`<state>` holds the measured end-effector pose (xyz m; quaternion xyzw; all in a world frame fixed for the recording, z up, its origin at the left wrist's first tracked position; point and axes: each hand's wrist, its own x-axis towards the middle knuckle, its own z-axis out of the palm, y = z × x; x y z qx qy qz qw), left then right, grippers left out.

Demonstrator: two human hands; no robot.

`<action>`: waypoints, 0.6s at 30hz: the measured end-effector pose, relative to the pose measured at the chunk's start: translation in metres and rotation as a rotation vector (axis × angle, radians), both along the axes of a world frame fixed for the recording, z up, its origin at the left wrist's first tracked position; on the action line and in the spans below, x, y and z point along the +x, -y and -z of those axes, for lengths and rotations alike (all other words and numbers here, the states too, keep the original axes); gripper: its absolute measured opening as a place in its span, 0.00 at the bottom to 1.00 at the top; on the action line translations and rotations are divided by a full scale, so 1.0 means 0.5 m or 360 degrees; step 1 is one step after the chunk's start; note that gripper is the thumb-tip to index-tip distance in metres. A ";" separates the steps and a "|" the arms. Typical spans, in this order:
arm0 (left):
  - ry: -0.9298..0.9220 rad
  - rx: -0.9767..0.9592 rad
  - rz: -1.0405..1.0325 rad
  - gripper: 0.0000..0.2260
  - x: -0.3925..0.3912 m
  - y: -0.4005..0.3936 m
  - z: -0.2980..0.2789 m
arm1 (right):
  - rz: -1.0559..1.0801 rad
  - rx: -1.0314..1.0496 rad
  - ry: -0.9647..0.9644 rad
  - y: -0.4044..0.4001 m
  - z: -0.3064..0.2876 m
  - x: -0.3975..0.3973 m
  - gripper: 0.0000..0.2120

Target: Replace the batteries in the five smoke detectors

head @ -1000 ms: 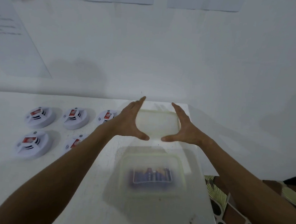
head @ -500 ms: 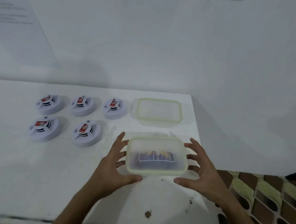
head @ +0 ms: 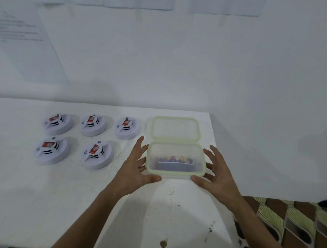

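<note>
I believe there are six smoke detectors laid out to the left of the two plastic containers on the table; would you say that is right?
Not quite: the head view shows five smoke detectors, not six, three in the back row and two in the front. They do lie left of the two plastic containers on the table.

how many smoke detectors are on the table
5, all left of the plastic boxes. Back row: left, middle, right. Front row: left, right. None seem hidden.
</note>
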<state>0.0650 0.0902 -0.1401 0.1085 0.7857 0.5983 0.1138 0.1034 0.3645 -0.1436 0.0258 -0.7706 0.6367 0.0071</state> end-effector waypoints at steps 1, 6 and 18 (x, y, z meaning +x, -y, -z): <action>-0.0005 0.0003 0.0006 0.56 -0.002 -0.001 0.000 | 0.0000 0.0009 0.0011 -0.001 0.000 -0.001 0.46; -0.0002 -0.0017 0.0030 0.51 -0.009 -0.004 -0.008 | -0.0010 0.0099 0.0011 -0.001 -0.008 -0.004 0.45; -0.0398 -0.0235 -0.0239 0.34 -0.020 0.196 -0.135 | 0.0120 0.0636 -0.0360 0.237 -0.170 -0.035 0.41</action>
